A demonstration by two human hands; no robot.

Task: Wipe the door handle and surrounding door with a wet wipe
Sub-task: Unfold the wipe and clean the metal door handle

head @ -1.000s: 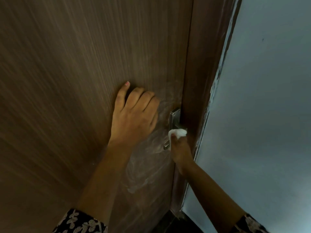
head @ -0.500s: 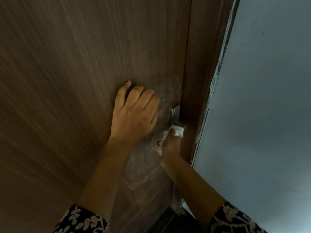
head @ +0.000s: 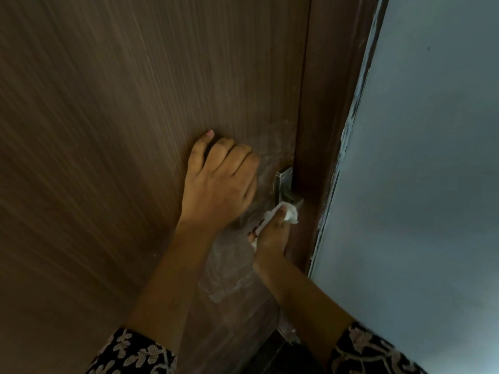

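Brown wood-grain door point(head: 135, 103) beside grey-blue wall point(head: 418, 184)

A dark brown door with fine vertical wood grain point(head: 121, 103) shows cloudy whitish smears point(head: 229, 268) near a silver metal handle plate point(head: 284, 179) and a white crumpled wet wipe point(head: 291, 214). The painted wall point(head: 421, 184) is pale blue-grey. The fabric sleeves point(head: 135, 354) are black with a white floral print, and one pink nail point(head: 209, 133) marks the left hand point(head: 218, 190).

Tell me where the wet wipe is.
Head view, right of centre: the wet wipe is held in the right hand at the door handle.
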